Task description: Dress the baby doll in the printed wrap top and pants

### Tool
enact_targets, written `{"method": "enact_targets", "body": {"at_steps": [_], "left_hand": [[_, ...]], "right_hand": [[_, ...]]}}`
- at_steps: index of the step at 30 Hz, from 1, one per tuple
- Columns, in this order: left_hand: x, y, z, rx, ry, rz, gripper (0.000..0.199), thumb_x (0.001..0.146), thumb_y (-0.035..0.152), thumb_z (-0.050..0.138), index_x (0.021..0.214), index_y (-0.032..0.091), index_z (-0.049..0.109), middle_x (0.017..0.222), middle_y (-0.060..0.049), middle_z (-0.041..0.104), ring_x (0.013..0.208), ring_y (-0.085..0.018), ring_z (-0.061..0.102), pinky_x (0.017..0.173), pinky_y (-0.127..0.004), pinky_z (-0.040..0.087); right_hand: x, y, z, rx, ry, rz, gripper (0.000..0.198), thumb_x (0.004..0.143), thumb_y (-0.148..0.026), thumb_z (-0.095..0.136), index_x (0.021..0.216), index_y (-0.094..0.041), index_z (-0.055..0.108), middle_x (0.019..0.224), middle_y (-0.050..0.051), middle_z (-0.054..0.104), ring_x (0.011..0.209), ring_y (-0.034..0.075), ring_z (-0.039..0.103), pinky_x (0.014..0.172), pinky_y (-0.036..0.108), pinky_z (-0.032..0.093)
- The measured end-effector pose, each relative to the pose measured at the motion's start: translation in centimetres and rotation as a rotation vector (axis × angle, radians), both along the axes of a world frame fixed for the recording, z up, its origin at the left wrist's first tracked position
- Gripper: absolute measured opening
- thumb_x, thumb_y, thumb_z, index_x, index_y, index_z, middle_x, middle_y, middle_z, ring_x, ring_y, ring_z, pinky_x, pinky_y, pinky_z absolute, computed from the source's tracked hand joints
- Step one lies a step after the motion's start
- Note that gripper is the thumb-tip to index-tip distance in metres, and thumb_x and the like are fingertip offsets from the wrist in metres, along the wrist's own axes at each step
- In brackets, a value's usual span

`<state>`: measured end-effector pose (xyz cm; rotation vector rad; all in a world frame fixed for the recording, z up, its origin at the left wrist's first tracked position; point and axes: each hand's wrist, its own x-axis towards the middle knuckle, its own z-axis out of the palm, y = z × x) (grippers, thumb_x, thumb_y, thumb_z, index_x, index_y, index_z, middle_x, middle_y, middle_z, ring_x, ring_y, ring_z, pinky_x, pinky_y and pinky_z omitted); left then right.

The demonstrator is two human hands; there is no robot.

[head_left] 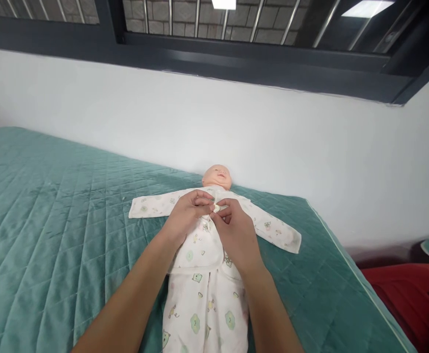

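1. Teal quilted bed cover (pixel 52 206) is filling most of the view, running up against a white wall (pixel 273 142) with a dark-framed barred window (pixel 236 44) above it.
2. Baby doll (pixel 217 176) is lying on its back on the cover near the wall, head toward the wall, sleeves spread out to both sides.
3. Doll is wearing a white printed outfit (pixel 203 294).
4. Both forearms are reaching in from the bottom edge, converging at the doll's chest.
5. Left hand (pixel 188 213) is curling closed, fingers pinching the garment's front edge just below the neck.
6. Right hand (pixel 234 233) is pinching a small pale button (pixel 216 208) between thumb and fingertips, touching the left hand's fingers.
7. Red object (pixel 409 299) is sitting beside the bed, lower right.
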<state>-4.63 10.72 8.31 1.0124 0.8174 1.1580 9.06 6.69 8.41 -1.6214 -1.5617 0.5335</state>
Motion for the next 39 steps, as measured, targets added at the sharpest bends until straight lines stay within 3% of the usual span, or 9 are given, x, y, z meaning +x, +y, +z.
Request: {"method": "enact_targets", "body": {"at_steps": [13,21,25,31,34,37,39], "left_hand": [[0.6,-0.2,-0.6,0.118,0.099,-0.044,0.029,0.076,0.024,0.07,0.103,0.018,0.064,0.083,0.0,0.065,0.077,-0.014,0.061,0.072,-0.026,0.044],[1.0,-0.3,-0.8,0.211,0.321,0.147,0.024,0.078,0.029,0.066,0.1,0.02,0.066,0.083,0.001,0.061,0.063,-0.009,0.051,0.056,-0.021,0.038],[0.8,-0.2,-1.1,0.218,0.358,0.169,0.019,0.079,0.028,0.066,0.096,0.021,0.068,0.082,0.002,0.06,0.062,-0.008,0.049,0.054,-0.021,0.036],[0.1,-0.3,-1.3,0.282,0.309,0.156,0.015,0.081,0.03,0.065,0.091,0.019,0.068,0.08,0.001,0.062,0.073,-0.011,0.053,0.067,-0.023,0.041],[-0.4,-0.4,-1.2,0.302,0.273,0.143,0.014,0.081,0.031,0.067,0.089,0.019,0.068,0.081,0.0,0.064,0.075,-0.012,0.054,0.071,-0.024,0.041],[-0.8,-0.6,-0.9,0.299,0.277,0.111,0.015,0.082,0.033,0.067,0.087,0.019,0.068,0.075,0.001,0.061,0.072,-0.012,0.053,0.069,-0.024,0.04],[-1.2,-0.8,-0.5,0.29,0.294,0.056,0.016,0.082,0.034,0.067,0.086,0.018,0.068,0.075,0.0,0.061,0.072,-0.013,0.054,0.068,-0.024,0.041]], "right_hand": [[0.0,-0.1,0.5,-0.062,-0.007,0.013,0.023,0.086,-0.033,0.054,0.11,-0.034,0.056,0.083,-0.005,0.068,0.077,0.019,0.062,0.066,0.031,0.04],[0.1,0.0,0.5,-0.081,0.015,0.007,0.028,0.086,-0.038,0.057,0.114,-0.034,0.057,0.084,-0.005,0.069,0.076,0.019,0.062,0.069,0.032,0.042],[0.2,-0.1,0.5,-0.085,0.015,0.006,0.031,0.085,-0.037,0.058,0.116,-0.034,0.056,0.084,-0.005,0.069,0.077,0.018,0.062,0.071,0.032,0.043],[0.6,-0.8,1.0,-0.092,-0.054,0.011,0.032,0.087,-0.035,0.055,0.119,-0.033,0.054,0.093,-0.003,0.067,0.083,0.019,0.062,0.071,0.032,0.043],[0.7,-1.3,1.4,-0.111,-0.152,-0.02,0.024,0.086,-0.036,0.054,0.109,-0.029,0.053,0.096,0.0,0.064,0.079,0.018,0.06,0.066,0.031,0.04],[0.5,-2.2,2.4,-0.168,-0.307,-0.044,0.011,0.087,-0.035,0.05,0.087,-0.024,0.048,0.085,0.001,0.061,0.069,0.017,0.054,0.059,0.03,0.034],[0.2,-2.9,3.1,-0.23,-0.393,-0.03,0.016,0.088,-0.034,0.046,0.077,-0.023,0.042,0.077,0.0,0.058,0.063,0.016,0.05,0.056,0.029,0.03]]}}
